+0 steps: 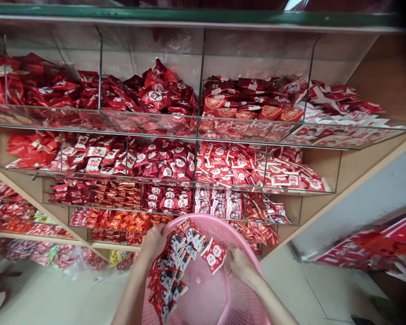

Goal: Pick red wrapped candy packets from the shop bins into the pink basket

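A pink plastic basket (219, 219) with perforated walls is in front of me at the bottom of the view. My left hand (154, 241) grips its left rim, fingers closed over the edge. Along the basket's left side lie several red candy packets (171, 275) with black-and-white figures printed on them. My right hand (238, 264), over the right part of the basket, is closed on the edge of one red-and-white candy packet (213, 256) with two round white shapes. That packet is held above the basket's pink floor.
Tiered shelves with clear dividers hold red packets (169, 90), maroon packets (167, 158) and red-and-white packets (219, 162). A green-edged glass shelf (203, 18) spans the top. Bagged sweets (61, 255) sit low at left. Red printed packaging (368, 243) leans at right above the tiled floor (301, 289).
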Action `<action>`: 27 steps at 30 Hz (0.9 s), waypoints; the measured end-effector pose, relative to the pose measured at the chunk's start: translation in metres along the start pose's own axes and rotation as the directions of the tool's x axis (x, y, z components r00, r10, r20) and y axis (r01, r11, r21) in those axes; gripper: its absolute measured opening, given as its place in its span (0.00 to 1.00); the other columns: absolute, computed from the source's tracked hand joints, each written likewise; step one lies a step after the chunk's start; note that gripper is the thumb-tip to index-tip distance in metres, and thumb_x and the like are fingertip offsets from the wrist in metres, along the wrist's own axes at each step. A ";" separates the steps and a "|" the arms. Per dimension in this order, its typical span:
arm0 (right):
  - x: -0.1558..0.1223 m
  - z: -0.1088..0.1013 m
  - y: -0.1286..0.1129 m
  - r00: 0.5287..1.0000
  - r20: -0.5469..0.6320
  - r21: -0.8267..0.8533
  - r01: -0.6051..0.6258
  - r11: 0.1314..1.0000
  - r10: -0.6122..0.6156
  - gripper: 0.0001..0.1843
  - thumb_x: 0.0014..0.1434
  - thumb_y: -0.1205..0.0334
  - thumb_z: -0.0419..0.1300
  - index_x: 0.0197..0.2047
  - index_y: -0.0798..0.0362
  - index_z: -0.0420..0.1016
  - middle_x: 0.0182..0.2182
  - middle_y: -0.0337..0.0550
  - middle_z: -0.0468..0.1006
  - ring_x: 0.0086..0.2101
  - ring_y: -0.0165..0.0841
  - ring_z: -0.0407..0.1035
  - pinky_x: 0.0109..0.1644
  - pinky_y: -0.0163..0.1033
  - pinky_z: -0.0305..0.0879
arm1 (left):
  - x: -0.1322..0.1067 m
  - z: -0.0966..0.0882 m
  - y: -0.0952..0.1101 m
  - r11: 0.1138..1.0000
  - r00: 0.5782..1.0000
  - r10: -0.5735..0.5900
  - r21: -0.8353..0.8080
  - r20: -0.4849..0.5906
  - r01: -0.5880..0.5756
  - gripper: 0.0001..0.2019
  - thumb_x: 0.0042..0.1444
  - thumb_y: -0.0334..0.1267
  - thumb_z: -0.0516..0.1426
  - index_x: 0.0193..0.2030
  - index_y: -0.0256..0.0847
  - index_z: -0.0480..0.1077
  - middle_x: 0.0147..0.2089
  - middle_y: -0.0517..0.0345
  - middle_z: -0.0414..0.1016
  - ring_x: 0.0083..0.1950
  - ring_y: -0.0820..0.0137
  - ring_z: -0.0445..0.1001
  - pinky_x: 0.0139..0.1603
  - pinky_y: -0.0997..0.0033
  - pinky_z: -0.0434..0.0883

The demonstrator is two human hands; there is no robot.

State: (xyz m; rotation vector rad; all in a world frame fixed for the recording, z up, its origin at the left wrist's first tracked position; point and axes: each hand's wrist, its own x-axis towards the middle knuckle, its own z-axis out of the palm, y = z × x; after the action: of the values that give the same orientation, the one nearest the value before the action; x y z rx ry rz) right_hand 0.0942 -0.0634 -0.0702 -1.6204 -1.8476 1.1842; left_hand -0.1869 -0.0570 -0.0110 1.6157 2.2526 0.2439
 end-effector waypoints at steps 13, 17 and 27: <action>-0.033 -0.026 -0.004 0.899 -0.419 -0.099 0.094 0.991 -0.127 0.19 0.61 0.51 0.44 0.49 0.51 0.64 0.32 0.45 0.78 0.29 0.37 0.73 0.34 0.39 0.68 | 0.008 0.013 0.028 0.989 0.988 0.143 -0.052 0.060 -0.140 0.17 0.60 0.46 0.44 0.41 0.42 0.71 0.40 0.51 0.77 0.43 0.64 0.75 0.37 0.74 0.63; -0.040 -0.057 0.007 0.788 -0.594 -0.199 0.050 0.979 -0.161 0.20 0.59 0.50 0.48 0.48 0.51 0.67 0.43 0.50 0.75 0.42 0.41 0.70 0.47 0.45 0.65 | 0.011 0.017 0.040 0.974 0.971 0.217 -0.084 0.098 -0.209 0.16 0.61 0.44 0.44 0.40 0.42 0.71 0.41 0.52 0.77 0.43 0.66 0.74 0.39 0.74 0.63; -0.060 -0.066 0.044 0.958 -0.263 0.262 -0.040 0.964 0.111 0.23 0.52 0.43 0.53 0.36 0.55 0.74 0.28 0.44 0.78 0.31 0.40 0.71 0.33 0.40 0.68 | 0.026 0.041 0.063 0.953 0.945 0.303 -0.067 0.122 -0.296 0.16 0.60 0.44 0.44 0.34 0.41 0.70 0.35 0.51 0.76 0.37 0.66 0.74 0.34 0.73 0.60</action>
State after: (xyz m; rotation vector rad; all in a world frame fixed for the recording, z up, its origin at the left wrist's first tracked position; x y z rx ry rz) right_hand 0.1852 -0.1000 -0.0563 -1.6276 -1.4110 1.1094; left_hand -0.1231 -0.0148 -0.0323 1.8875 1.8850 0.2573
